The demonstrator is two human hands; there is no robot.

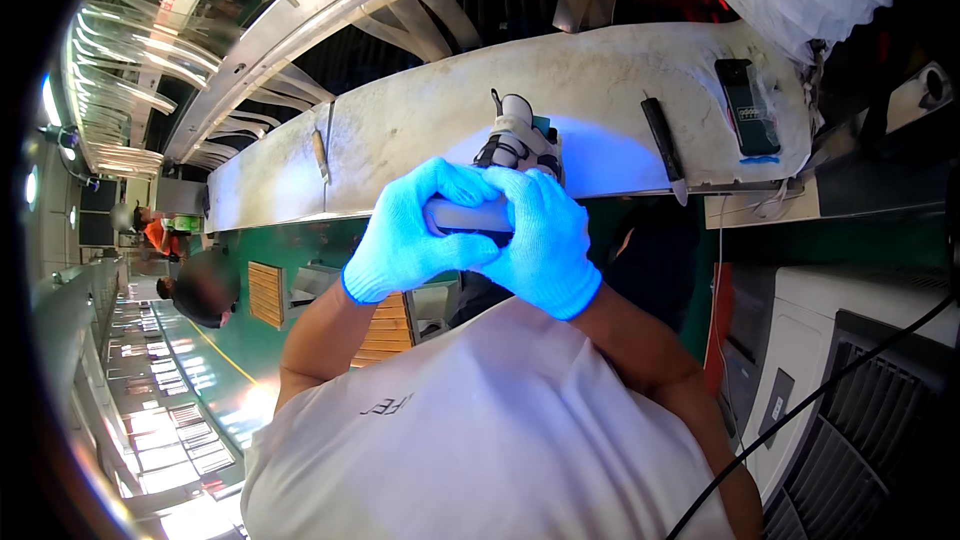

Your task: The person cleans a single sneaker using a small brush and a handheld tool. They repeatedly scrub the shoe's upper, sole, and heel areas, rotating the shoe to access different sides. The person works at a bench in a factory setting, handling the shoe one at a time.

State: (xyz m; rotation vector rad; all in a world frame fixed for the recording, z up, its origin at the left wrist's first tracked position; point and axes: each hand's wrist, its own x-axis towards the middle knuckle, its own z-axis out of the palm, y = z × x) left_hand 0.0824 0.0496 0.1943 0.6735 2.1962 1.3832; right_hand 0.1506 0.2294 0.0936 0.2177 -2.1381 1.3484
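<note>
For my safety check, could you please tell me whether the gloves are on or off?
On: blue-looking gloves cover both the left hand and the right hand, leaving the forearms bare.

A tool [662,138] lies on the bench [420,100] between a phone [742,100] and what seems footwear [516,132].

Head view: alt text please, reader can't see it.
The gloved left hand and right hand grip a pale, partly hidden object under blue light. A shoe-like item shows just beyond, against a stained bench with a black-handled tool and a dark, phone-like device toward the right.
</note>
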